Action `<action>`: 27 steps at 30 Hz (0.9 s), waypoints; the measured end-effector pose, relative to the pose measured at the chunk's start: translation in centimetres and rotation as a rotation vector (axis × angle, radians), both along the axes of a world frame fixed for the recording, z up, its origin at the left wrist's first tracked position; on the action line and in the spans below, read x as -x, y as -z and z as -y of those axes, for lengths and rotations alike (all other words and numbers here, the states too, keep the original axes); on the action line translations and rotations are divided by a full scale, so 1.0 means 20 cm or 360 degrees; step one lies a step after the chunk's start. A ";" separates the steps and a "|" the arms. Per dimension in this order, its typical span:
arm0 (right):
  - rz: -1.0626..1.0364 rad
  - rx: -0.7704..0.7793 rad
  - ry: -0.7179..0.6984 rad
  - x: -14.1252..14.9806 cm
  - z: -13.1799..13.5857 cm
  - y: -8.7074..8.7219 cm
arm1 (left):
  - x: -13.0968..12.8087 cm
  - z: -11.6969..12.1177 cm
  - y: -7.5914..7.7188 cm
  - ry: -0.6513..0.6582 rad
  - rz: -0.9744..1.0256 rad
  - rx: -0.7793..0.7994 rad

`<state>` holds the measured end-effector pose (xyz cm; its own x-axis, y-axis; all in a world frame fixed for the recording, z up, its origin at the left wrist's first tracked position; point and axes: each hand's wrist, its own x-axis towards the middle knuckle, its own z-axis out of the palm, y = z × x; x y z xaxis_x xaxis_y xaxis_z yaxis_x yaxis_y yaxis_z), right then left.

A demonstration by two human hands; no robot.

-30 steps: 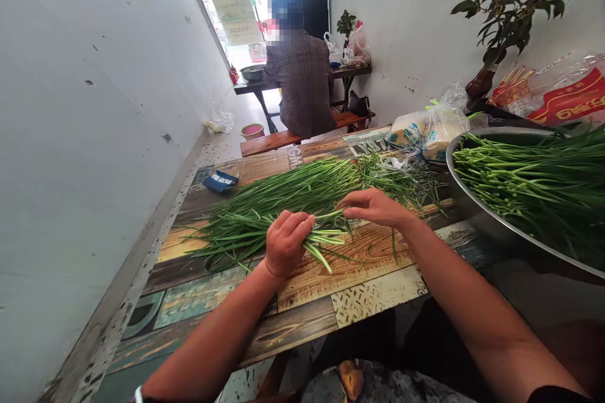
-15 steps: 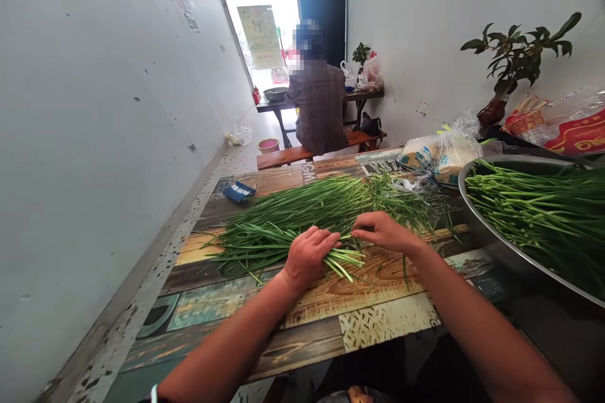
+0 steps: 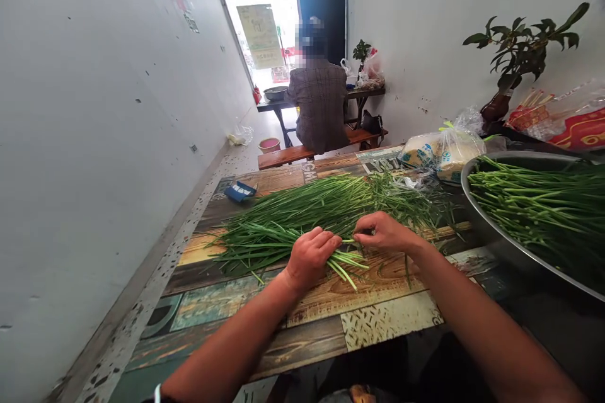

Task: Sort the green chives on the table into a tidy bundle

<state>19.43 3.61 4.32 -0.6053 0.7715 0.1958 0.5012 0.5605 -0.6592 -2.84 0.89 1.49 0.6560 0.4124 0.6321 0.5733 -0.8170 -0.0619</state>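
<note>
Lying on patchwork table [image 3: 312, 352]: green stalks [image 3: 307, 201]; white walls [image 3: 94, 113] flanking.

On my feed, the bowl [image 3: 490, 228] at three o'clock is smooth, shiny metal — the tabletop [image 3: 312, 351] at six looks wood-grained, slightly glossy. The stalks [image 3: 348, 259] at five seem smooth.

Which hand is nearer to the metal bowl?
Right. The right hand is left of the metal bowl, apart from it; the left hand is farther left, gripping chives.
</note>
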 end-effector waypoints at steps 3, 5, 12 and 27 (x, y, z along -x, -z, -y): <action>-0.0052 0.0133 0.0071 -0.01 -0.01 0.00 | 0.00 0.01 -0.01 0.0038 0.0031 -0.0029; -0.0136 0.0207 0.0115 -0.01 -0.01 0.01 | 0.00 0.01 -0.01 0.0032 0.0062 -0.0037; -0.1014 0.0729 0.0345 -0.04 -0.04 0.00 | 0.01 0.00 0.00 0.0009 0.0123 -0.0052; -0.0435 -0.0095 0.1092 -0.14 -0.11 0.05 | 0.04 -0.01 -0.01 -0.0151 0.0400 -0.0095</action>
<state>22.26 5.78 3.37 0.0855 0.9422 0.3241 0.5744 0.2192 -0.7887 -3.62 1.11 1.61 0.4358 0.4215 0.7952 0.6503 -0.7583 0.0456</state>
